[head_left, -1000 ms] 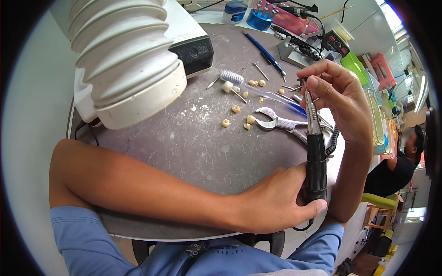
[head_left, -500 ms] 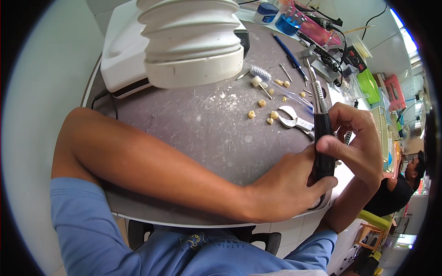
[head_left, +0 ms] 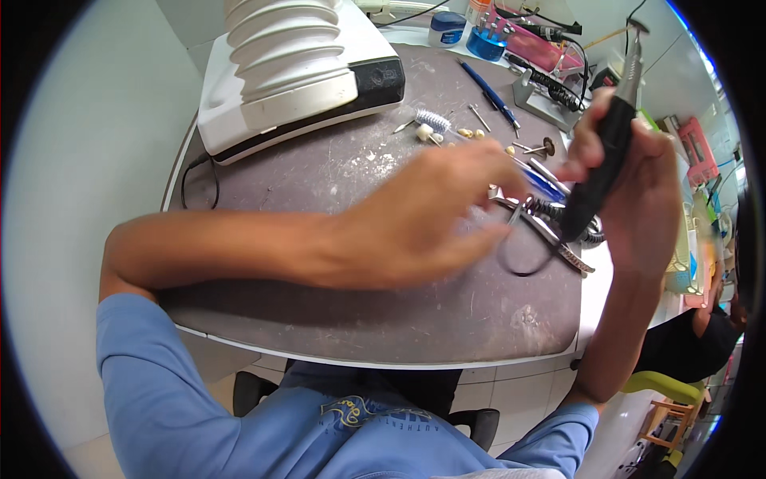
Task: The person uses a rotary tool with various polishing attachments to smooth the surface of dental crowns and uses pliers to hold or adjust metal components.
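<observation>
A black rotary handpiece [head_left: 602, 160] with a metal nose is gripped in my right hand [head_left: 642, 184], raised at the bench's right side. A small dark brown wheel [head_left: 637, 26] shows at its upper tip, and a black cord curls from its lower end. My left hand [head_left: 431, 211], smeared by motion, hovers over the bench with thumb and fingers apart and nothing visible between them. Just beyond its fingertips lies a metal wrench [head_left: 550, 231], partly covered. Tooth-shaped crowns [head_left: 479, 135], a bristle brush [head_left: 433, 120] and a brown wheel on a shank [head_left: 548, 147] lie farther back.
A white machine with a ribbed hose [head_left: 291, 60] stands at the back left. Behind the crowns lie a blue pen-like tool [head_left: 488, 92], a blue bur holder [head_left: 485, 44] and a grey stand [head_left: 546, 100]. Another person [head_left: 690, 347] sits at the far right.
My left hand has let go of the handpiece and moved left over the bench. My right hand has lifted the handpiece and tilted it rightward. The view has shifted slightly.
</observation>
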Demonstrator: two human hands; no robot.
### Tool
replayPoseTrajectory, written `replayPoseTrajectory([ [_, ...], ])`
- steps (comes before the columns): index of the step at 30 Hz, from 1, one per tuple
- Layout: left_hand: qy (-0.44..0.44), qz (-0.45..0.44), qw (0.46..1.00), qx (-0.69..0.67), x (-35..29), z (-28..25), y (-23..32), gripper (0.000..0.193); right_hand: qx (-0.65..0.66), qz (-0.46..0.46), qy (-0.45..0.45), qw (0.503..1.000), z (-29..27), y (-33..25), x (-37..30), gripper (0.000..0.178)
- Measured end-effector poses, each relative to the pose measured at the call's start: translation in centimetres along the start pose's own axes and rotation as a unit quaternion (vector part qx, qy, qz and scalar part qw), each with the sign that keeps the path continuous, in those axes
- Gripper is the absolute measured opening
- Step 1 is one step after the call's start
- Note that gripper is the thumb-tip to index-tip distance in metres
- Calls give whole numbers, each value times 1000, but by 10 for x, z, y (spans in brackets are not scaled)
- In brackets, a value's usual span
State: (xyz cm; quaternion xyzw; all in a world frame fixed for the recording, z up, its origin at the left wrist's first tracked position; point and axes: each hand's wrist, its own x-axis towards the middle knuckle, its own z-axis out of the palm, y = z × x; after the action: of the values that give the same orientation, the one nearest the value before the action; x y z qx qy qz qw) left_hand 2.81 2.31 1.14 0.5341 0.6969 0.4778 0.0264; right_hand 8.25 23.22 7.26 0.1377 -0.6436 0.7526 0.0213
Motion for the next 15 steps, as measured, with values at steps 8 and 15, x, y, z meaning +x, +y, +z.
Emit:
replayPoseTrajectory([
  [8, 3, -96, 981, 166, -38, -40, -21, 28, -598, -216, 198, 746, -26, 3, -2, 37],
  [15, -19, -4, 974, 227, -29, -36, -31, 18, -691, -173, 174, 680, -3, 21, 4, 26],
])
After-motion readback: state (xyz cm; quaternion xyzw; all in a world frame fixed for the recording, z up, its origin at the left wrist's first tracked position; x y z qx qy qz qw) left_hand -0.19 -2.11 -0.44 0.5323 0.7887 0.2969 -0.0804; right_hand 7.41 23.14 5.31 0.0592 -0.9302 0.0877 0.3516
